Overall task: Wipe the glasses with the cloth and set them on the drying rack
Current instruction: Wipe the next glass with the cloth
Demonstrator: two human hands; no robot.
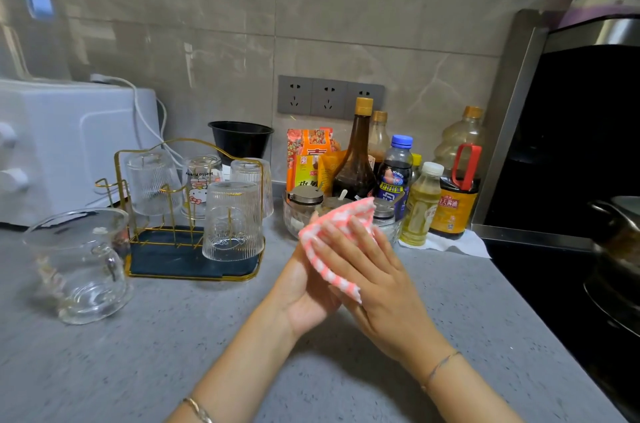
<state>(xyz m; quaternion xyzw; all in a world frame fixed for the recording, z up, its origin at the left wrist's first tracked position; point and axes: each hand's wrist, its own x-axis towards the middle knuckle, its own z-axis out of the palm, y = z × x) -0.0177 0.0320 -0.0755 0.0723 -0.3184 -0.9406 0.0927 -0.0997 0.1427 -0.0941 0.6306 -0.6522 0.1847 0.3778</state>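
While neither hand holds a glass, we press the pink-and-white checked cloth (346, 215) between our palms just above the grey counter (173, 336). The left hand (304, 294) lies underneath, palm up, its fingers mostly covered by the cloth and seemingly stretched out. The right hand (377, 277) lies on top, its fingers (346, 242) straight and flat on the fabric, pressing rather than gripping. The cloth's long axis runs along those fingers, away from us. One narrow end shows by the heel of the right hand, and the wider folded end sticks out past the fingertips toward the sauce bottles (356, 163) beyond them. We judge this a pause between glasses, with the cloth being flattened or refolded. Well to the left of the fingers, a handled glass mug (79, 267) stands on the counter off the rack, mouth up. Its axis looks roughly vertical, though the lens bends it, and its handle faces the rack. Farther off, left of the fingertips, the gold wire drying rack (194, 278) carries four glasses mouth down, the nearest a ribbed tumbler (232, 222). The next move probably calls for the left hand to reach across for the mug while the right keeps the cloth. A free peg at the rack's front left seems to be open for it.
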